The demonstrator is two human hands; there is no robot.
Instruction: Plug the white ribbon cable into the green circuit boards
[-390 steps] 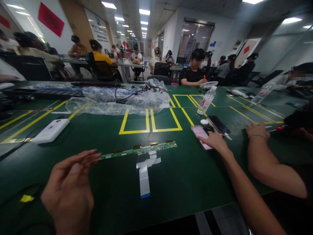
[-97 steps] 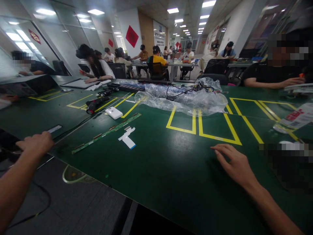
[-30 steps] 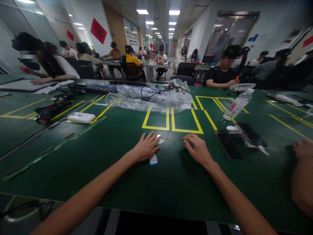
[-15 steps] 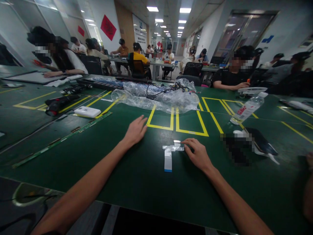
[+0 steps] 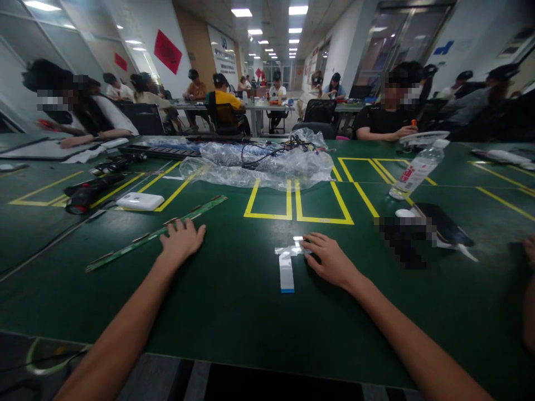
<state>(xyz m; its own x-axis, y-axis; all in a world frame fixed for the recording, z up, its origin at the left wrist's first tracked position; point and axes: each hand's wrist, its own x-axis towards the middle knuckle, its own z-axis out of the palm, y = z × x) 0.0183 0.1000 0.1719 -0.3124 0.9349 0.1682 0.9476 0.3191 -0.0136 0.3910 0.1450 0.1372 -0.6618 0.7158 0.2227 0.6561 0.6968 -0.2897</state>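
Observation:
A long, narrow green circuit board strip (image 5: 144, 239) lies slantwise on the green table. My left hand (image 5: 180, 240) is palm down at its near side, fingers spread, the fingertips at the strip's edge. To the right, a white flat ribbon cable (image 5: 286, 273) with a blue end lies flat, and clear tape or film crosses its upper part. My right hand (image 5: 330, 259) rests at the cable's top right with its fingers stretched out, their tips touching or just beside the shiny end. Whether any fingertip presses on the cable is hard to make out.
Crumpled clear plastic wrap (image 5: 267, 170) with black cables spreads across the middle of the table. Yellow tape outlines (image 5: 324, 220) mark the tabletop. A white box-like device (image 5: 141, 201) and black flashlight-like object (image 5: 90, 194) are left; a bottle (image 5: 418, 170) and phone (image 5: 443, 223) right.
My left hand has moved left to the circuit board strip, and the strip has shifted to the right, nearer the cable. My right hand stays by the ribbon cable. The view has shifted slightly.

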